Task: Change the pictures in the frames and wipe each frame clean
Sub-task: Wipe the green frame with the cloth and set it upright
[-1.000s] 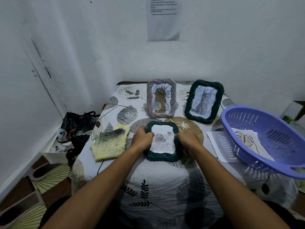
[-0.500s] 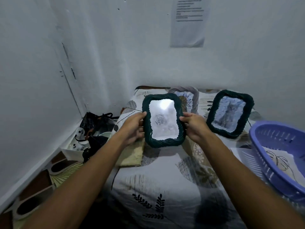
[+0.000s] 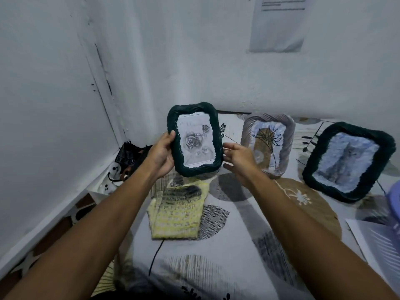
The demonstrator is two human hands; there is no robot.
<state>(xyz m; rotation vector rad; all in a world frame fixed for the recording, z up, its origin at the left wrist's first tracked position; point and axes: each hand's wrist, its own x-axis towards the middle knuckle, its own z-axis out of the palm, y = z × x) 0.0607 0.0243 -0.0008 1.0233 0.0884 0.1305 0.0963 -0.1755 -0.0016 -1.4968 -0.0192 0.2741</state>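
I hold a dark green ribbed frame (image 3: 195, 138) with a rose drawing upright in the air above the table's far left. My left hand (image 3: 161, 154) grips its left edge. My right hand (image 3: 237, 158) is just off the frame's right edge, fingers spread, holding nothing. A yellow knitted cloth (image 3: 177, 213) lies on the table below the frame. Against the back wall lean a grey frame (image 3: 268, 144) with a plant picture and a second dark green frame (image 3: 346, 165) with a cat picture.
The table carries a leaf-print cover (image 3: 216, 267). A purple basket's rim (image 3: 395, 198) and a white sheet (image 3: 376, 245) show at the right edge. Bags and a white toy (image 3: 121, 163) sit on the floor in the left corner. A paper notice (image 3: 277, 24) hangs on the wall.
The rose frame was lifted off the table with both hands and raised upright to the left. My right hand has now come off its right edge and opened.
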